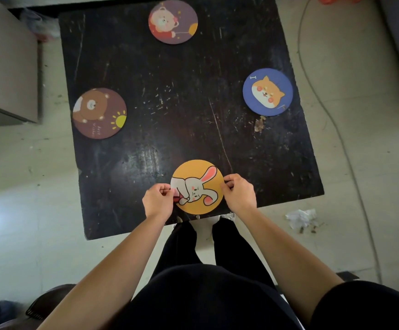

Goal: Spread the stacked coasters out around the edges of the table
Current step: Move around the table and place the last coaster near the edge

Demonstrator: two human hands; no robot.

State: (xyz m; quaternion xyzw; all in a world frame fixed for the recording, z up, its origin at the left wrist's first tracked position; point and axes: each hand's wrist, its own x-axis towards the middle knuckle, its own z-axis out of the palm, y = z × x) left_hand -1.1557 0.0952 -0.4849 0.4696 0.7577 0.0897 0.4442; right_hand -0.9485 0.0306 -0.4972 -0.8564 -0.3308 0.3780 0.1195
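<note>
Each hand's grip, left hand (pixel 158 201) and right hand (pixel 240 192), pinches the yellow rabbit coaster (pixel 202 184), its print wordless

The person wears a black short-sleeved top (pixel 208 301) and black trousers (pixel 229 244); both forearms are bare, with no watch or rings visible.

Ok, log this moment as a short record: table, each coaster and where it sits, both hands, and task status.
table: dark, scratched square top
far edge: pink bear coaster, lying flat
left edge: brown bear coaster, lying flat
right edge: blue dog coaster, lying flat
near edge: yellow rabbit coaster, gripped on both sides
left hand: pinching the rabbit coaster's left rim
right hand: pinching its right rim
stack: none visible
status: one coaster at each side; last one not yet released
</note>
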